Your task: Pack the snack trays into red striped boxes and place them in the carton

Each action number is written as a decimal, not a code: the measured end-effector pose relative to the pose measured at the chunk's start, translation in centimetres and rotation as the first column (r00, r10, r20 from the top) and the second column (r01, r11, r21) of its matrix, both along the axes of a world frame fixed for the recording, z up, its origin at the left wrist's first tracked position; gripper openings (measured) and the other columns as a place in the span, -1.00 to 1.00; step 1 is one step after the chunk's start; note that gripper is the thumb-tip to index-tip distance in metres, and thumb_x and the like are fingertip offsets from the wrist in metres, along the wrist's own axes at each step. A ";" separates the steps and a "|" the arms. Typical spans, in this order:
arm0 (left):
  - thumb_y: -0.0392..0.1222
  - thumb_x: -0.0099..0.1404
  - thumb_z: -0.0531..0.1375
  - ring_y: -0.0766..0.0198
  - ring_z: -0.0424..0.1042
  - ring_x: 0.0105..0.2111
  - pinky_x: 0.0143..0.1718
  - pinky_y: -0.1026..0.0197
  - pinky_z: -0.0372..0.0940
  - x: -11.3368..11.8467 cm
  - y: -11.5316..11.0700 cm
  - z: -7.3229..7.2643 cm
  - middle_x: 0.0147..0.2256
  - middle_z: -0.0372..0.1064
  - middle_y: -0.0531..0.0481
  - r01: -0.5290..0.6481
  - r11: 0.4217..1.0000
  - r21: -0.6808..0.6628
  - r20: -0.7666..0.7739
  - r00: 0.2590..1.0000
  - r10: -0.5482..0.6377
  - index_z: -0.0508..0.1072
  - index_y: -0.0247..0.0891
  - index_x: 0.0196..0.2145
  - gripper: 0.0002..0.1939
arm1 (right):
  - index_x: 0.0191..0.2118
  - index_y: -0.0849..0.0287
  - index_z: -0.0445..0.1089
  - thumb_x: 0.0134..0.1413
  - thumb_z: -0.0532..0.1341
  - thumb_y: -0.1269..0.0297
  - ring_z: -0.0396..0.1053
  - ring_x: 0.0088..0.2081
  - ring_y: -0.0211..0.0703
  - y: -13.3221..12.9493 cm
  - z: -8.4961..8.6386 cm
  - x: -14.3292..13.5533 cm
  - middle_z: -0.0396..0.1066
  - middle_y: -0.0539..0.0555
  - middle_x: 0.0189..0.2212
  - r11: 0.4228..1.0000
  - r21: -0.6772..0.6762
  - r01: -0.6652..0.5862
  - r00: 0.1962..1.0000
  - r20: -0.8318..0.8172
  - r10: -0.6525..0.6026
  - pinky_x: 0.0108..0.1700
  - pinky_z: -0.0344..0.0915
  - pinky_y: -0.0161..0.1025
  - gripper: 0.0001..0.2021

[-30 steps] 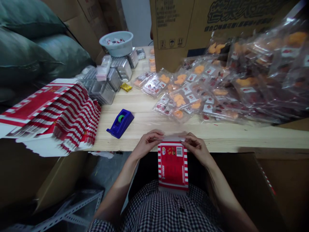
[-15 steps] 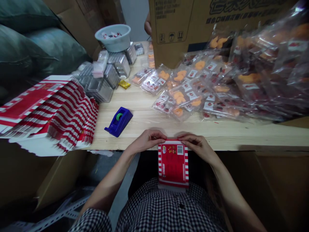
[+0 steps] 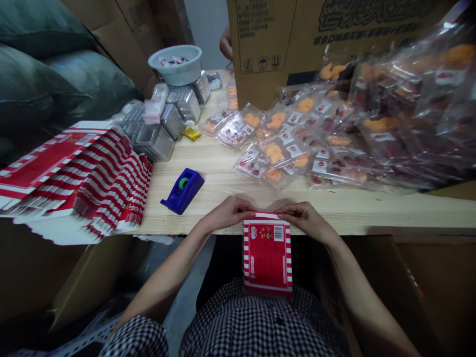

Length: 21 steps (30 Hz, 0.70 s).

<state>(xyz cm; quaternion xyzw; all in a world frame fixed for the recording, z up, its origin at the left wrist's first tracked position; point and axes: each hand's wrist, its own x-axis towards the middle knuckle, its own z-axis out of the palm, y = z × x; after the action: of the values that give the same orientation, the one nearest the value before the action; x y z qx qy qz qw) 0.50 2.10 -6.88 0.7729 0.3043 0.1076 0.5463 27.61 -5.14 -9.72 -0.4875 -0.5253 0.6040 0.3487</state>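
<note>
Grey-green bulging sacks (image 3: pixel 74 79): piled in the upper left of the frame.
Striped stack: red-and-white flat card cartons (image 3: pixel 48 166), fanned out at the left.
Plastic boxes: clear, rigid, rectangular cases (image 3: pixel 154 141), grouped upper left of centre, beside a pale round plastic basin (image 3: pixel 179 78) holding small wrapped pieces.
Tape dispenser: blue, wedge-shaped, with a green core (image 3: pixel 183 191), on the pale wooden table (image 3: pixel 219 171), left of centre; a small yellow foil packet (image 3: pixel 192 133) lies above it in the frame.
Co-worker's hand (image 3: pixel 226 44): at the upper middle, beside the big box; half a second ago it also showed there.
Left hand (image 3: pixel 232 212): lower middle; its grip is a pinch of thumb and fingers on the carton's top left corner.
Carton: red card with a white-striped border and a barcode (image 3: pixel 267 255), lower middle, between both hands, reaching below the table's near edge.
Top edge: a pale flap stood above it a second ago; now a red-rimmed strip shows there, so this end seems folded over.
Right hand (image 3: pixel 302 217): grip pinched on the top right corner.
Big box: brown printed cardboard (image 3: pixel 262 84), upper right.
Snack packets: clear film with orange pieces (image 3: pixel 275 153), heaped across the right.
</note>
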 end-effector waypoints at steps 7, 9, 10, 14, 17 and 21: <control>-0.10 0.36 0.22 0.18 0.55 -0.27 -0.24 0.26 0.37 0.2 0.0 -0.5 -0.21 0.64 -0.08 -0.056 0.997 -0.044 -0.032 0.998 0.054 0.65 -0.25 -0.09 -0.71 | -0.21 0.11 0.65 0.03 0.42 0.06 0.56 -0.28 -0.10 1.5 -0.8 1.1 0.66 0.08 -0.27 0.993 -0.032 -0.111 0.994 -0.011 0.111 -0.10 0.46 -0.09 -0.73; -0.09 0.35 0.23 0.18 0.55 -0.28 -0.25 0.27 0.37 0.3 -0.2 -0.7 -0.22 0.64 -0.08 -0.072 0.995 -0.063 -0.031 0.997 0.070 0.66 -0.26 -0.10 -0.71 | -0.20 0.11 0.65 0.03 0.42 0.06 0.56 -0.26 -0.11 1.6 -1.0 1.4 0.66 0.08 -0.25 0.991 -0.047 -0.127 0.992 -0.023 0.126 -0.09 0.46 -0.09 -0.72; -0.08 0.34 0.23 0.18 0.55 -0.28 -0.25 0.27 0.37 0.4 -0.3 -0.8 -0.22 0.64 -0.08 -0.078 0.994 -0.072 -0.028 0.997 0.076 0.66 -0.27 -0.11 -0.71 | -0.18 0.11 0.64 0.03 0.42 0.05 0.57 -0.24 -0.11 1.6 -1.1 1.5 0.65 0.09 -0.23 0.989 -0.054 -0.136 0.990 -0.030 0.135 -0.06 0.45 -0.09 -0.71; -0.05 0.33 0.25 0.17 0.54 -0.27 -0.25 0.27 0.37 0.6 -0.7 -1.0 -0.23 0.64 -0.10 -0.107 0.986 -0.126 -0.022 0.994 0.105 0.66 -0.31 -0.12 -0.68 | -0.16 0.13 0.64 0.00 0.44 0.04 0.56 -0.21 -0.12 1.6 -1.1 2.0 0.65 0.10 -0.20 0.981 -0.083 -0.175 0.983 -0.065 0.170 -0.01 0.44 -0.10 -0.67; -0.05 0.31 0.26 0.20 0.53 -0.34 -0.30 0.28 0.34 0.8 -1.0 -1.1 -0.27 0.64 -0.08 -0.148 0.975 -0.166 -0.014 0.989 0.147 0.66 -0.33 -0.15 -0.68 | -0.15 0.15 0.63 0.01 0.44 0.04 0.56 -0.23 -0.14 1.8 -1.0 2.3 0.65 0.10 -0.22 0.975 -0.103 -0.195 0.979 -0.078 0.187 -0.03 0.44 -0.11 -0.66; -0.03 0.31 0.26 0.23 0.50 -0.39 -0.35 0.29 0.32 0.9 -1.1 -1.2 -0.32 0.62 -0.06 -0.180 0.965 -0.191 -0.004 0.983 0.183 0.66 -0.35 -0.16 -0.67 | -0.13 0.16 0.62 0.02 0.43 0.05 0.56 -0.22 -0.15 2.3 -0.7 2.5 0.65 0.11 -0.22 0.967 -0.118 -0.224 0.972 -0.093 0.214 -0.03 0.43 -0.12 -0.65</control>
<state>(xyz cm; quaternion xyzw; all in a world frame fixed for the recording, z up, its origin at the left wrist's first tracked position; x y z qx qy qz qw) 1.36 1.03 -8.07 0.6853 0.3788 0.1330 0.6076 30.07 -2.83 -10.44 -0.4234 -0.5218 0.6902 0.2686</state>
